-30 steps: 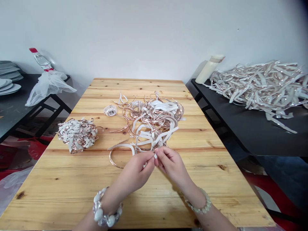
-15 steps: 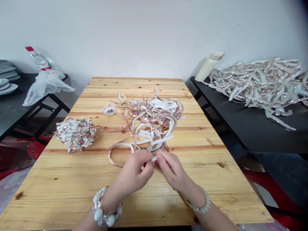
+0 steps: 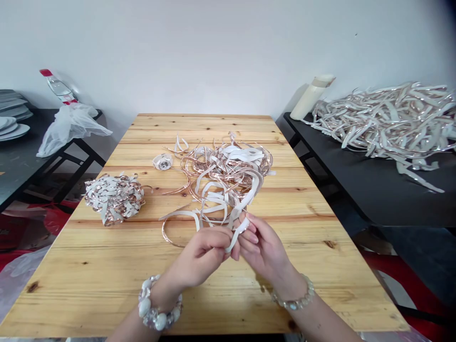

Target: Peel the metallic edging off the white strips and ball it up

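Note:
My left hand (image 3: 206, 251) is closed in a pinch on one end of a white strip (image 3: 236, 236). My right hand (image 3: 265, 249) has its thumb on the upper part of the same strip, its fingers curled loosely behind it. The strip bends upward between the two hands, with a shiny edge near the right thumb. Just beyond them lies a loose heap of white and rose-gold strips (image 3: 228, 164). A curved strip (image 3: 164, 232) loops out beside my left hand.
A bundle of short curled strips (image 3: 116, 197) and a white wristwatch (image 3: 163, 162) lie on the wooden table (image 3: 313, 294). A black table on the right bears a large strip pile (image 3: 388, 118) and a pale roll (image 3: 309, 99). At left are a bottle (image 3: 59, 88), a plastic bag (image 3: 73, 126) and plates (image 3: 12, 130).
My right hand has turned and opened its fingers somewhat, moving slightly up and right. More of the white strip now shows between my hands. The left hand keeps its pinch.

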{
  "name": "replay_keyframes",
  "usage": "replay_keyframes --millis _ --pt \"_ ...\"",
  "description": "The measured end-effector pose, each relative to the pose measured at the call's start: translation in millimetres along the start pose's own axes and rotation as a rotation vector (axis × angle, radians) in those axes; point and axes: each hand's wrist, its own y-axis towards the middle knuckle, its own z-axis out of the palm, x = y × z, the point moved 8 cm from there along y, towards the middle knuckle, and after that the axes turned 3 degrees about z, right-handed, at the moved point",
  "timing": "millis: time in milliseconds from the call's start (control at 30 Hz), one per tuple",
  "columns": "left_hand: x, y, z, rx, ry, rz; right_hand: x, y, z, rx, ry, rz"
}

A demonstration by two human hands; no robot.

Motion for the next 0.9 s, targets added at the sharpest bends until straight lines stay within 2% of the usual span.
replay_keyframes --millis 133,267,333,400,467,533,700,800,900 --pt "0 0 3.2 0.026 -0.03 -0.02 2 3 -8 -0.058 0.142 0.031" --pt "4 -4 2.7 0.006 -0.1 -0.039 9 4 -11 -0.104 0.07 -0.031" --pt "5 -5 2.6 -0.009 -0.167 -0.04 18 1 -7 -0.066 -0.068 -0.13" --pt "5 -6 1.8 -0.034 -0.233 -0.034 22 -3 4 0.051 -0.287 -0.204" --pt "6 -7 1.6 -0.051 -0.28 -0.037 17 -8 13 0.166 -0.537 -0.202" --pt "8 -7 2.8 -0.051 -0.313 -0.047 11 -10 13 0.192 -0.712 -0.171" --pt "14 -12 10.9 -0.01 -0.367 -0.118 14 -13 7 0.084 -0.825 -0.271" --pt "12 -14 16.0 0.043 -0.163 -0.124 14 -13 4 0.022 -0.793 -0.3" --pt "6 -14 19.8 0.074 0.003 -0.071 13 -13 -1 -0.051 -0.741 -0.294"
